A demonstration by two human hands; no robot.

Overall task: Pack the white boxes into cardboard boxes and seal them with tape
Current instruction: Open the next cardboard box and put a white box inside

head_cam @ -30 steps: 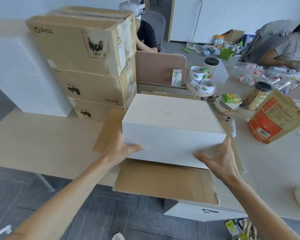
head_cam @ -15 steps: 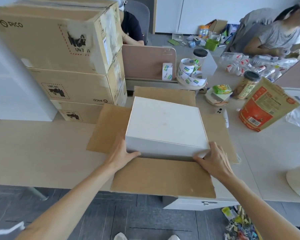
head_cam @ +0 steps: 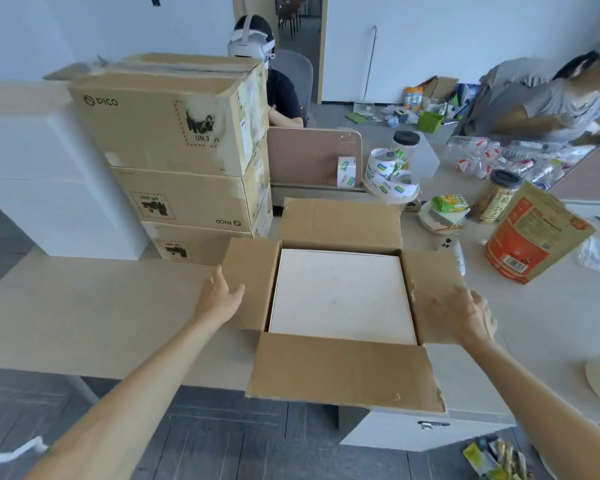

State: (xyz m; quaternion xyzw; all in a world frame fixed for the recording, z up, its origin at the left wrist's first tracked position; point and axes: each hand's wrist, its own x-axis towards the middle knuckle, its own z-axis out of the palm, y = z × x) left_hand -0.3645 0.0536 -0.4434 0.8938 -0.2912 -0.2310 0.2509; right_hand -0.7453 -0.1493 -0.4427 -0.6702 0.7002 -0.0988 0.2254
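A pale wood-grain surface (head_cam: 84, 313) spans the view. At its near edge, in the centre, sits an open cardboard box (head_cam: 340, 372), with one flap hanging past the edge toward 6 o'clock. At 10 o'clock three cardboard boxes (head_cam: 174, 133) are stacked, with a tall white block (head_cam: 49, 188) beside them at 9 o'clock. At 1 o'clock, rolls of printed tape (head_cam: 390, 178) lie near a brown divider (head_cam: 312, 157). From 2 to 3 o'clock are a dark-lidded jar (head_cam: 496, 199), a red-orange pouch (head_cam: 534, 233) and a small white remote (head_cam: 456, 254).
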